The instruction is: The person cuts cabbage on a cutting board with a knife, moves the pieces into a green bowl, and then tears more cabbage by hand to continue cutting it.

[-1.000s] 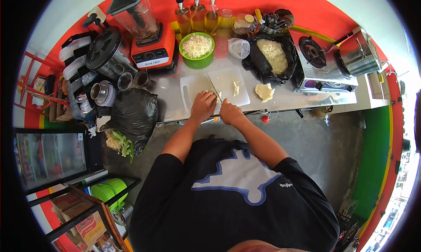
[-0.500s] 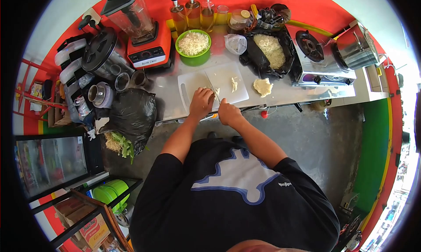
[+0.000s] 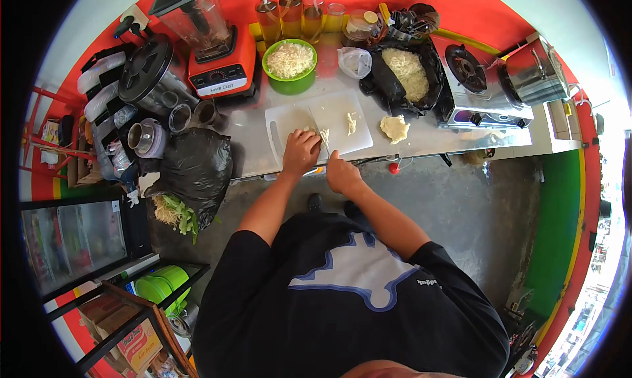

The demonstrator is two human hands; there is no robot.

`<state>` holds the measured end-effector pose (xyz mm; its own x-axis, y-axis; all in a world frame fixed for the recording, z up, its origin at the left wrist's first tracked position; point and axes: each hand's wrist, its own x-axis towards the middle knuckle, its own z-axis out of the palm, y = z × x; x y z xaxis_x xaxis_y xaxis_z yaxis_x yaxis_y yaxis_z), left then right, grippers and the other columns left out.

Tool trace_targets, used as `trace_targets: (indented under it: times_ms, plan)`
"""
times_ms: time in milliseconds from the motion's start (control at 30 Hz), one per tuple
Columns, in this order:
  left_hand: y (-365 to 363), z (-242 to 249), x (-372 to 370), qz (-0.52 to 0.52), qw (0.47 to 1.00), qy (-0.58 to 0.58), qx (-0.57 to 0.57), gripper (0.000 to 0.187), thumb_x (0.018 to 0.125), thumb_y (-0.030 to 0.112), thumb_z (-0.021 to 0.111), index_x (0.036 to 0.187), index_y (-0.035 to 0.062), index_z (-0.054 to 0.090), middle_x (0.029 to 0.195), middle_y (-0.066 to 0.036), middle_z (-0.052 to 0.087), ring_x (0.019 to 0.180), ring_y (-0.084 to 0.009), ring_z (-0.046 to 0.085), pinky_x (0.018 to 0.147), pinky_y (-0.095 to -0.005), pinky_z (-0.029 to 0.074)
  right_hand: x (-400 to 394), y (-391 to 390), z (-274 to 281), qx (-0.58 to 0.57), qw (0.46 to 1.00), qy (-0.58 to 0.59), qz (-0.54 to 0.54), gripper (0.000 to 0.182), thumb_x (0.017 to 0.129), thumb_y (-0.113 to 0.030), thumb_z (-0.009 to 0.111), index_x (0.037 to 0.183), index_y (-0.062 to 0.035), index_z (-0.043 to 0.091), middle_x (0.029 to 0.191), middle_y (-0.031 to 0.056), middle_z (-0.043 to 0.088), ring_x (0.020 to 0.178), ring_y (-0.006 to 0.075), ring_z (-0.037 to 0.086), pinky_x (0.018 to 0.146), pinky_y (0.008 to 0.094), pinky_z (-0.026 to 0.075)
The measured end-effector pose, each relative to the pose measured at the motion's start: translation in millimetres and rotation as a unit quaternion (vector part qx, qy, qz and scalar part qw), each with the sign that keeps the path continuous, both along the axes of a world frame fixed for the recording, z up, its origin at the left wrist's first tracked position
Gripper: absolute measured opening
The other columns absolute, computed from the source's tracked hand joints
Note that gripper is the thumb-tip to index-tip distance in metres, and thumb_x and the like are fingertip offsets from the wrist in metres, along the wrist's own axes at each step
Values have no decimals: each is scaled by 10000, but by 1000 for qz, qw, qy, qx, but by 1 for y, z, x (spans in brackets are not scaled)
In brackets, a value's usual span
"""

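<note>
A white cutting board [image 3: 280, 131] lies near the counter's front edge. My right hand [image 3: 343, 173] is closed on the handle of a knife [image 3: 318, 124], its blade pointing away from me across the board. Left of the blade, my left hand [image 3: 301, 151] presses curled fingers onto a pale piece of food, mostly hidden beneath them. Small cut bits [image 3: 325, 136] lie by the blade, and a few pale strips [image 3: 351, 123] rest on the board's right half. A larger pale chunk [image 3: 394, 129] sits on the metal counter to the right of the board.
Behind the board stands a green bowl [image 3: 290, 84] heaped with pale shreds. A black bag [image 3: 378, 75] holding more shreds lies right of it, beside a gas stove [image 3: 487, 108]. A red blender [image 3: 222, 80] and a stuffed black bag [image 3: 197, 164] are at the left.
Both hands stay at nearly the same spot on the board, with the knife still held. The view has shifted slightly.
</note>
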<state>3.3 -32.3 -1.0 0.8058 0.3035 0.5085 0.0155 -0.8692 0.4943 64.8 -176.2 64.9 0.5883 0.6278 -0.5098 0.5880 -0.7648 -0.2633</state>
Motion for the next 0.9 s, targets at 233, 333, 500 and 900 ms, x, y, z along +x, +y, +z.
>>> trace_targets:
  times_ms: [233, 333, 500, 900]
  plan:
    - [-1, -1, -1, 3, 1000, -12, -7, 160, 786, 115, 706, 941, 76, 710, 1011, -31, 680, 964, -264, 577, 844, -395, 443, 14, 8, 1, 29, 999, 24, 6, 302, 914, -83, 531, 1153, 63, 418, 1014, 321, 684, 999, 447, 688, 874, 504, 549]
    - [-3, -1, -1, 6, 1000, -15, -5, 155, 782, 120, 711, 928, 70, 709, 1001, -33, 681, 965, -257, 578, 842, -395, 442, 4, 1, 6, -17, 999, 0, 31, 317, 942, -118, 483, 1192, 68, 425, 1032, 293, 699, 975, 422, 707, 854, 469, 571]
    - [-3, 0, -2, 9, 1000, -6, -3, 139, 782, 116, 709, 913, 68, 707, 984, -34, 686, 965, -257, 582, 843, -395, 444, -6, -5, -13, -1, 1000, -6, 11, 323, 961, -142, 457, 1198, 75, 424, 1032, 285, 702, 952, 404, 718, 831, 481, 576]
    - [-1, -7, -1, 20, 999, -8, -26, 143, 778, 129, 723, 909, 73, 712, 983, -39, 678, 982, -265, 578, 859, -399, 447, -2, -5, -2, -18, 1000, 18, 9, 337, 927, -109, 514, 1205, 59, 424, 1074, 290, 690, 1030, 408, 693, 896, 480, 549]
